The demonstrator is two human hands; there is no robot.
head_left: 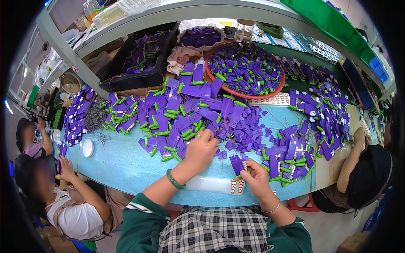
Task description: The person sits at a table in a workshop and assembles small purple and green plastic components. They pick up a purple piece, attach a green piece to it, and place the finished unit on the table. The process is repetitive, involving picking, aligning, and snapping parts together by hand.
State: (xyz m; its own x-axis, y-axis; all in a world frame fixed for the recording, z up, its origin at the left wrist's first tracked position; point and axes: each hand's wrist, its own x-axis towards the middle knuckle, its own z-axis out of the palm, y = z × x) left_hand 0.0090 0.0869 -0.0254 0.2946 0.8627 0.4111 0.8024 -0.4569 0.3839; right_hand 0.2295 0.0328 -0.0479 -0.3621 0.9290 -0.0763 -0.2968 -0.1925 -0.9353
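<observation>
My right hand [258, 182] pinches a flat purple plastic piece [237, 165] with a green end and a red-and-white striped sticker along its side. My left hand [201, 148] is raised at the near edge of the heap of purple pieces [173, 101], its fingers drawn together. Whatever is between those fingertips is too small to make out. Below the hands lies a pale sticker strip [211, 184], with a few red-and-white striped stickers [237, 187] at its right end. Just right of my right hand is a pile of purple-and-green pieces [291, 154], some bearing striped stickers.
Small purple parts [249, 126] lie loose mid-table. Behind are a round red basket [253, 96] of purple-and-green pieces, a black crate [135, 82] and a scalloped bowl [201, 37]. A white cap [87, 148] sits left. A shelf beam [168, 17] crosses overhead. People sit at both sides.
</observation>
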